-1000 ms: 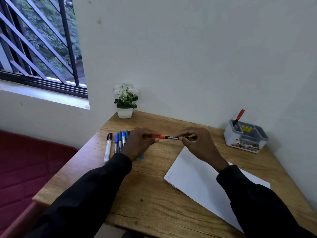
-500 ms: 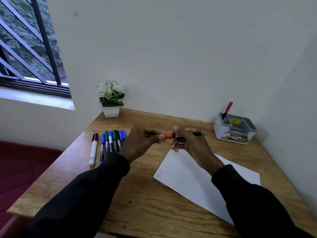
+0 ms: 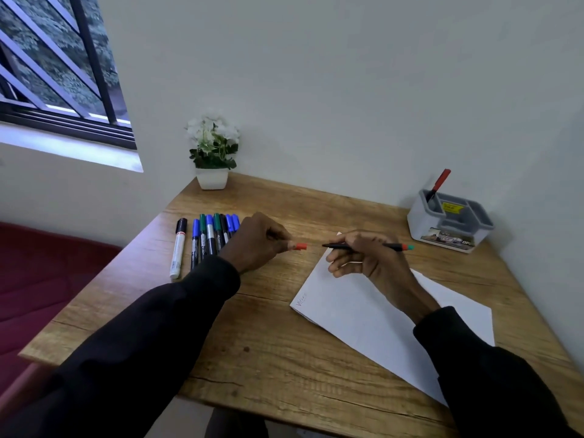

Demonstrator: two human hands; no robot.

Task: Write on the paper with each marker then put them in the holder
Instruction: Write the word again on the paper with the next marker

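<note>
My right hand [image 3: 363, 257] grips a thin black marker [image 3: 393, 246] with a red and teal end, held level above the top corner of the white paper [image 3: 379, 314]. Its tip is bare and points left. My left hand [image 3: 259, 241] pinches the red cap [image 3: 300, 246], a short gap away from that tip. A row of several blue, green and black markers [image 3: 210, 238] lies behind my left hand, with a white marker [image 3: 177, 252] beside them. The grey holder [image 3: 448, 221] stands at the back right with one red marker [image 3: 439, 183] in it.
A small potted plant [image 3: 212, 153] stands in the desk's back left corner against the wall. The wooden desk [image 3: 268, 343] meets walls at the back and right. A red seat [image 3: 38, 279] lies beyond the desk's left edge, under a barred window.
The red cap has come off the marker. My hands, joined on the pen before, have drawn apart: the left holds the cap, the right the uncapped marker.
</note>
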